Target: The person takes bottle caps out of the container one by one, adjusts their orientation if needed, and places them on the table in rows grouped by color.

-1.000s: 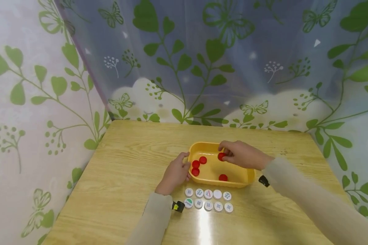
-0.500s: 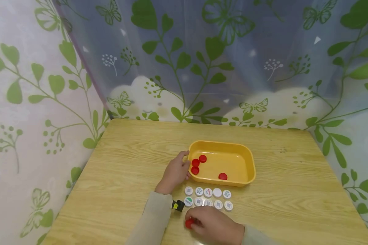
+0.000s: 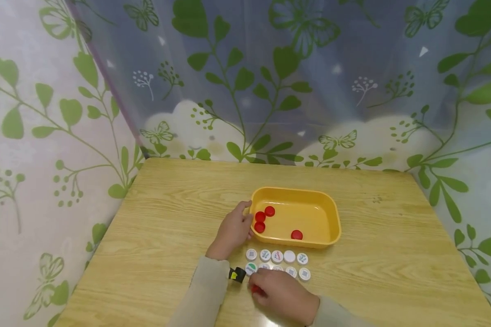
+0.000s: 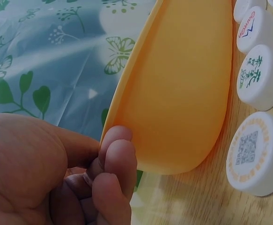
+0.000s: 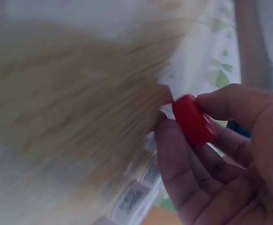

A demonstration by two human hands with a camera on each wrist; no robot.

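Observation:
My right hand [image 3: 284, 293] pinches a red bottle cap [image 5: 192, 119] between thumb and fingers, low over the table in front of the white bottle caps [image 3: 289, 256]. Seen from the head, the fingers hide much of that cap; the right wrist view shows it tilted on its side. At the left end of a yellow plastic tray [image 3: 307, 218], my left hand [image 3: 231, 231] grips the rim, its thumb and curled fingers on either side of the wall [image 4: 166, 154]. Several more red caps [image 3: 269, 211] lie inside the tray, most of them near its left end.
The white caps stand in two rows between tray and right hand, some printed with QR codes [image 4: 248, 150]; the right hand partly covers the nearer row. A wooden table [image 3: 180, 204] lies beneath everything. Patterned curtains [image 3: 245, 104] rise behind and at both sides.
My right hand has taken a red cap out of the tray to the near side of the white rows, then shifted slightly. My left hand has stayed at the tray's rim.

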